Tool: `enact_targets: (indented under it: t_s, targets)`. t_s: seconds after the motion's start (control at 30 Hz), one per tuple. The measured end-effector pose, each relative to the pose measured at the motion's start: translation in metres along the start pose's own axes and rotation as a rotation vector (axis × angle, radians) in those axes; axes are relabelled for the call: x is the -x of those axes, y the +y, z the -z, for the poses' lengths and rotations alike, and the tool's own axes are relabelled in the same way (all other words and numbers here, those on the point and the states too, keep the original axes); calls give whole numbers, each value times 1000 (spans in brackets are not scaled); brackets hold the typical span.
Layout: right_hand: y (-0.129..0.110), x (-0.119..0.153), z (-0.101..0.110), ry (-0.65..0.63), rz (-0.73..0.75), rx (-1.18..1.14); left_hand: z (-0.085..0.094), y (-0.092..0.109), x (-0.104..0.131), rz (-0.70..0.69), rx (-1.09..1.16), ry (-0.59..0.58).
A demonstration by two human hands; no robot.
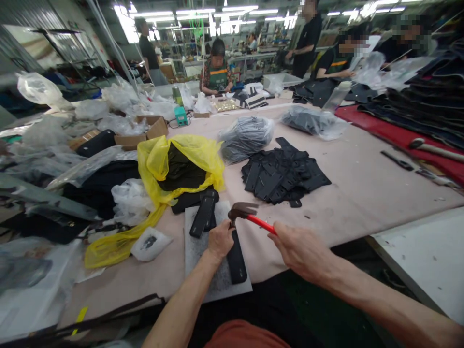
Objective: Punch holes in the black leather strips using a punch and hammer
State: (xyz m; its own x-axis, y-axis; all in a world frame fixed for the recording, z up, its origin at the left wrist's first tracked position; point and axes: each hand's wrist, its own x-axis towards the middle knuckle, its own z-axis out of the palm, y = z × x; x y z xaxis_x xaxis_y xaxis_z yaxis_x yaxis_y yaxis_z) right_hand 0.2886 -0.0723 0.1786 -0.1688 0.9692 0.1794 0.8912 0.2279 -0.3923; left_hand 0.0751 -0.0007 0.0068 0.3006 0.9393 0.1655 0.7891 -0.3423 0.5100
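My right hand grips the red handle of a claw hammer. Its dark head is directly above the fingers of my left hand. Those fingers are pinched together at the far end of a black padded strip; whatever they hold is mostly hidden behind the hammer head. Under the strip lies a grey, speckled board. Two more black strips rest overlapping on the board's far left part.
A heap of flat black pieces lies beyond the hammer. Left of it are a yellow plastic bag with dark contents and a clear bag of grey pieces. A second hammer lies far right. Several people sit or stand beyond the table.
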Motion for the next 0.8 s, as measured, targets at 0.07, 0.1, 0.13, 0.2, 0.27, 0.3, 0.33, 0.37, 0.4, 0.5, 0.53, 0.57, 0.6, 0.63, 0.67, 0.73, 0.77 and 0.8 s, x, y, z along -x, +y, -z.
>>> enact_targets:
  t_s: [0.07, 0.1, 0.13, 0.2, 0.27, 0.3, 0.33, 0.37, 0.4, 0.5, 0.53, 0.57, 0.6, 0.63, 0.67, 0.73, 0.77, 0.8]
  targets:
    - [13, 1, -7, -102, -71, 14, 0, 0, 0, -4, 1, 13]
    - [21, 0, -10, -93, -121, -12, 0, -1, 0, -10, 1, 22]
    - [31, -2, -15, -74, -175, -50, -1, -1, 0, -18, 1, 27]
    - [51, -6, -30, -75, -274, -145, -1, -2, -1, -28, 0, 28]
    - [70, -7, -54, -149, -379, -210, -1, -2, -1, -35, 12, 16]
    - [79, -6, -67, -193, -429, -214, 0, -2, -1, -38, 27, 9]
    - [86, -3, -81, -227, -471, -204, 1, -2, -1, -42, 49, 1]
    - [91, -1, -93, -248, -504, -183, 3, -2, -1, -44, 74, -5]
    - [94, 2, -104, -257, -528, -161, 6, -1, -1, -42, 100, -14]
    - [90, 4, -123, -179, -500, -64, 13, 1, -1, -37, 163, -58]
    - [85, 3, -127, -126, -455, -24, 15, 2, -1, -36, 182, -69]
    - [78, 0, -130, -74, -396, 2, 15, 3, -2, -33, 204, -72]
    - [70, -3, -133, -32, -329, 1, 15, 3, -2, -28, 228, -67]
    - [62, -6, -137, -9, -265, -30, 15, 3, -3, -19, 254, -54]
    - [52, -8, -142, -6, -217, -86, 13, 3, -4, -9, 277, -40]
    - [33, -9, -153, -32, -166, -191, 11, 1, -6, 11, 305, -14]
    - [24, -8, -160, -36, -160, -215, 10, 0, -6, 19, 312, -7]
    - [16, -6, -166, -40, -168, -226, 9, -1, -7, 26, 314, -3]
